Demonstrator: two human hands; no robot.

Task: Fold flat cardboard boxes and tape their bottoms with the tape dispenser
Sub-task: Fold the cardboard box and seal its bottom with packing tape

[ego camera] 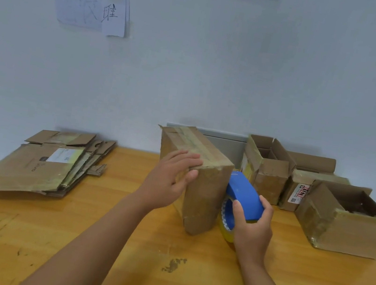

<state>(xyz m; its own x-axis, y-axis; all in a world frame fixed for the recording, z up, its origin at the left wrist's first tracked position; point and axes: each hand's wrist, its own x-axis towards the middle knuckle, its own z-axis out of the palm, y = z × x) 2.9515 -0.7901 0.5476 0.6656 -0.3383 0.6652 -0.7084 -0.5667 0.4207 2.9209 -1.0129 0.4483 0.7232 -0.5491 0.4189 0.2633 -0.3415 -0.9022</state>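
Note:
A folded cardboard box [205, 194] stands on the wooden table [115, 254] with its taped bottom turned upward. My left hand [168, 181] rests against the box's left side, its straight fingers over the top edge and the thumb on the near face. My right hand [252, 229] grips the blue tape dispenser [243, 195] with its yellowish tape roll, pressed against the box's right side low down. A stack of flat cardboard boxes [40, 163] lies on the table at the left.
Three assembled open boxes stand at the right: one [266, 169] by the wall, one with a label [308, 186] behind, and a larger one [346, 221] nearest. Paper notes [92, 11] hang on the wall. A grey object [226, 143] sits behind the held box.

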